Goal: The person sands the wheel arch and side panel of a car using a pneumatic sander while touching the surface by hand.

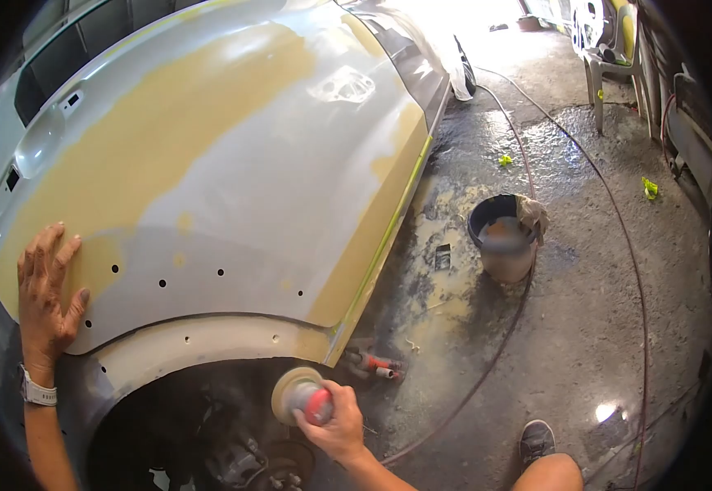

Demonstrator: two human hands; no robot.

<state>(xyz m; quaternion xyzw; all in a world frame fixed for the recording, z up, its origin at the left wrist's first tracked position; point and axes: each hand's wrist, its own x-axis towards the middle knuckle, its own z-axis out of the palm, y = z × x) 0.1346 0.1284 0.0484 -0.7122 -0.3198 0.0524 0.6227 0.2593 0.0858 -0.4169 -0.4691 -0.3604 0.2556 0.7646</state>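
Biggest worry first: wet, gritty floor [573,303], so watch the footing, with a real chance of slipping mid-reach. Next, the car panel [241,180], grey with broad tan patches: could end up dished or rubbed thin from lingering in one spot. Same deal with the wheel arch [225,337], easy to nick along the curved edge with a tilted pad. Hose [525,299] curving right beside the bucket [510,268], so liable to snag a foot or, if yanked, slop cloudy water about. Red tool [384,365] lying near the panel's lower corner, easy to kick. Sander [298,396] just below the arch, gripped in the right hand [340,425], fingers wrapped round the body; can't tell whether touching metal. Might skip or catch if brought on edge-first. Left hand [45,299] flat on the panel, fingers spread, gripping nothing, but at risk of a scrape if too near the pad. Lastly, little holes [162,283], prone to clogging with dust.
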